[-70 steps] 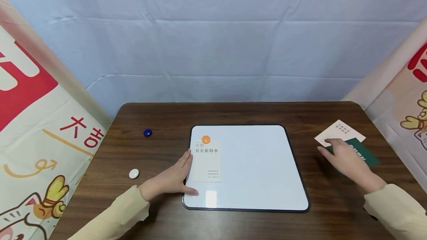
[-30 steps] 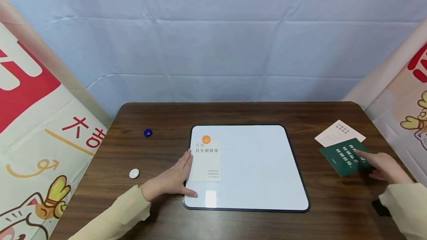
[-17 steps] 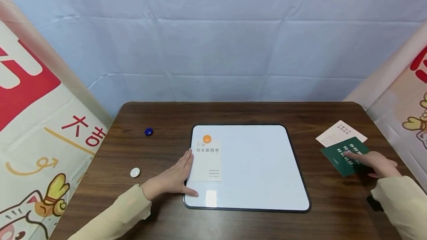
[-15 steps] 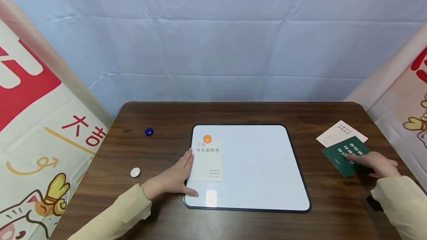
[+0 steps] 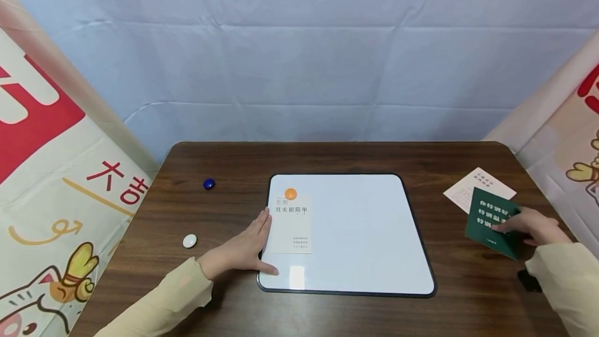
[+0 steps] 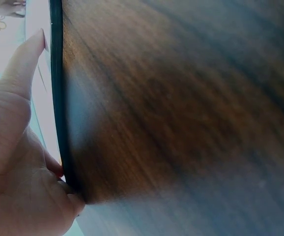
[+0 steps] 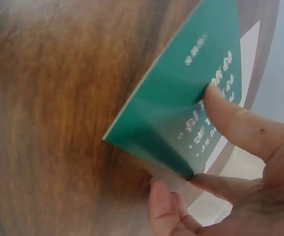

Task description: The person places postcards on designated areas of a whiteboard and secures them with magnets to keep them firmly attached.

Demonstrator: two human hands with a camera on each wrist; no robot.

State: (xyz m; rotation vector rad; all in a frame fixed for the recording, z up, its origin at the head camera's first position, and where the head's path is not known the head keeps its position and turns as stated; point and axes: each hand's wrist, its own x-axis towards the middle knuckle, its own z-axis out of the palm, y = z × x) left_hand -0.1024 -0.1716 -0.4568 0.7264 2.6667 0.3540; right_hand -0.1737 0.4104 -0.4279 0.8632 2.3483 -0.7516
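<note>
My right hand (image 5: 538, 225) pinches a green card (image 5: 486, 222) printed with white characters at the table's right side. The card is tilted, one edge raised, and in the right wrist view the thumb (image 7: 240, 125) presses its printed face while a finger meets its edge. Under and behind it lies a pale card (image 5: 482, 183), partly covered. My left hand (image 5: 241, 248) rests with straight fingers along the left edge of a black-framed whiteboard (image 5: 365, 233), the thumb over its surface. On the board, beside that hand, lies a white card (image 5: 291, 228) with an orange round magnet (image 5: 290, 194) at its top.
To the left on the dark wooden table (image 5: 327, 157) lie a blue round magnet (image 5: 208, 184) and a white one (image 5: 189, 241). Cloth (image 5: 299, 66) hangs behind the table, with printed banners at both sides. A black wrist device (image 5: 530, 281) shows at the right sleeve.
The right hand moved from above the cards to the green card's near right side, pinched it, then tilted and shifted it slightly right, uncovering more of the pale card. The left hand stays put.
</note>
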